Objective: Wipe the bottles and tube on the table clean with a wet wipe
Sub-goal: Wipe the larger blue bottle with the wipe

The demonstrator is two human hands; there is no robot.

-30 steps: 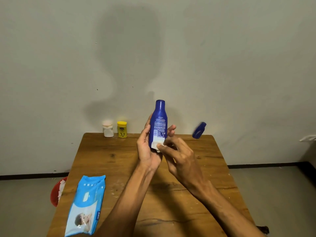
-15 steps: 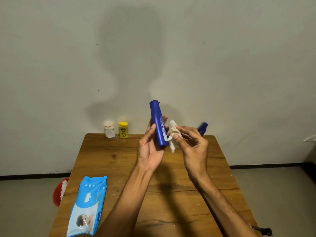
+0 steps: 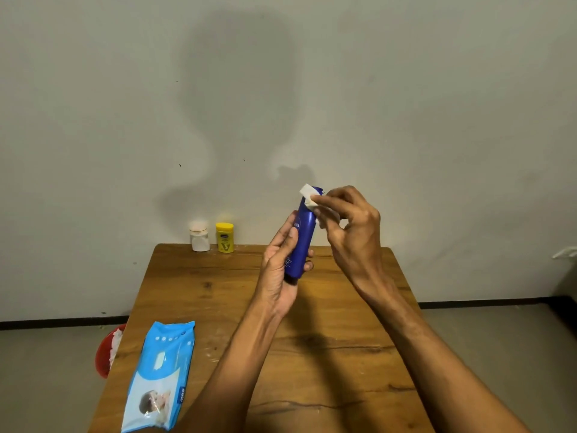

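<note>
My left hand (image 3: 279, 270) grips the lower half of a tall blue lotion bottle (image 3: 302, 237), held upright above the wooden table (image 3: 218, 295). My right hand (image 3: 349, 226) pinches a white wet wipe (image 3: 309, 195) against the bottle's cap end. A white jar (image 3: 199, 235) and a yellow bottle (image 3: 224, 237) stand at the table's back edge by the wall. The small blue bottle seen earlier is hidden behind my right hand.
A light-blue pack of wet wipes (image 3: 162, 376) lies at the table's front left. A red bin (image 3: 107, 351) with white wipes in it stands on the floor left of the table. The wall rises right behind the table.
The right hand moved the wipe from beside the bottle's middle up to its cap. The left hand turned the bottle so its front label shows.
</note>
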